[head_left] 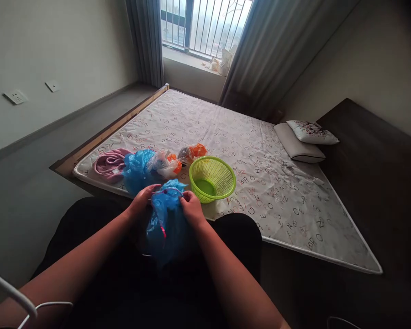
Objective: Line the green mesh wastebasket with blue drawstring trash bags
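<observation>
Between my two hands hangs a thin blue plastic bag (171, 219), crumpled at the top, with a pinkish-red cord or strip along it. My left hand (144, 198) pinches its upper left side. On the other side, my right hand (192, 206) grips the upper right edge. Just past my right hand stands a green plastic basket (215, 163) with nothing seen in it. Another blue plastic bag (139, 165) lies beyond my left hand, against a rolled pink cloth (110, 163). Clear and orange plastic bags (166, 163) lie beside it.
A letter-patterned mattress (205, 121) on a wooden bed frame (113, 130) spreads ahead of my knees. Two pillows (311, 132) rest at its right side, near a dark headboard (370, 151). A barred window (208, 23) with grey curtains is behind. White cables (13, 292) show at lower left.
</observation>
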